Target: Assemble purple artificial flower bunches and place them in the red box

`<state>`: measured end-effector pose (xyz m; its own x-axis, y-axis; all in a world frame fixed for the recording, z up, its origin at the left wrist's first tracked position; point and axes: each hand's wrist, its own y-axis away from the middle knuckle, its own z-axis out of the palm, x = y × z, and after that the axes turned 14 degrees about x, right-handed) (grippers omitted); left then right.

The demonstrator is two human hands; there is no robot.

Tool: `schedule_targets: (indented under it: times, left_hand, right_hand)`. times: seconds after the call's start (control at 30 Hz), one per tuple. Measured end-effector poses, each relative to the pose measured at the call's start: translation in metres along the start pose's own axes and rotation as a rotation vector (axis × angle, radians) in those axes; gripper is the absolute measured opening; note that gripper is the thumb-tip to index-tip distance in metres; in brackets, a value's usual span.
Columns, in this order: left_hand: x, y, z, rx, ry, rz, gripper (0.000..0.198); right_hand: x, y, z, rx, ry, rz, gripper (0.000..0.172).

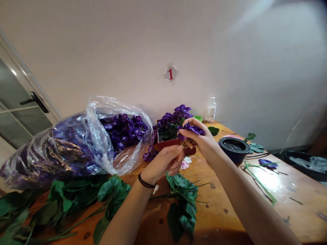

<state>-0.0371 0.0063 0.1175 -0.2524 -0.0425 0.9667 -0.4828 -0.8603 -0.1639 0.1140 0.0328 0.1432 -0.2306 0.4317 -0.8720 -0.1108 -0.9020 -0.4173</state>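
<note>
Together, left hand [163, 162] and right hand [200, 139] at a purple flower cluster [191, 129]

Head view, looking forward and down. The right fingers [194, 124] curl over the cluster and grip it from above, its blooms bunched against them. Thin pale stems [187, 143] fan out just below those fingers. The left fingers [177, 153] are bent and lie at or just beside the stems; whether they pinch any cannot be told. The cluster is held in the air, clear of the table [217, 195]. It looks light and soft, with petals that would crush easily, so the stems, though thin and likely to bend, appear the better place to take hold.

Just behind the fingers stands a red box [176, 144] with more purple flowers [176, 117]. Left of the fingers lies a clear plastic bag [102, 136] packed with similar blooms. Below the fingers are a pink-and-white blossom [185, 163] and a leaf spray [182, 195]; to their right is a black bowl [233, 149].
</note>
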Motion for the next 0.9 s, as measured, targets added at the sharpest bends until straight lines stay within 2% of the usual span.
schedule_targets:
  times: [0.07, 0.17, 0.23, 0.4, 0.53, 0.63, 0.7, 0.8, 0.9]
  left_hand:
    - [-0.002, -0.001, -0.001, -0.031, 0.017, 0.018, 0.038]
    - [-0.006, -0.002, -0.003, -0.073, 0.046, 0.024, 0.037]
    - [-0.01, -0.004, -0.003, -0.095, 0.079, 0.024, 0.037]
    - [-0.028, -0.012, -0.003, -0.081, 0.23, 0.062, 0.037]
    - [-0.038, -0.018, 0.0, -0.053, 0.247, 0.068, 0.039]
    - [-0.042, -0.02, 0.005, -0.013, 0.186, 0.062, 0.04]
    - [-0.044, -0.02, 0.009, 0.07, -0.002, 0.093, 0.042]
    - [-0.054, -0.017, 0.015, 0.17, -0.614, 0.194, 0.046]
    - [-0.071, -0.013, 0.018, 0.063, -1.217, 0.183, 0.039]
  right_hand:
    - [-0.008, 0.002, -0.006, -0.076, 0.045, -0.01, 0.023]
    - [-0.016, 0.003, -0.015, -0.23, 0.159, -0.019, 0.03]
    - [-0.019, 0.002, -0.019, -0.27, 0.206, -0.018, 0.032]
    - [-0.019, 0.002, -0.017, -0.237, 0.261, -0.219, 0.031]
    - [-0.012, 0.003, -0.009, -0.037, 0.288, -0.267, 0.031]
    - [-0.008, -0.001, -0.01, -0.015, 0.364, -0.342, 0.022]
    - [-0.01, -0.007, -0.02, -0.072, 0.511, -0.403, 0.025]
    - [-0.017, -0.021, -0.053, -0.032, 0.843, -0.437, 0.034]
    - [-0.02, -0.039, -0.099, 0.159, 1.186, -0.297, 0.038]
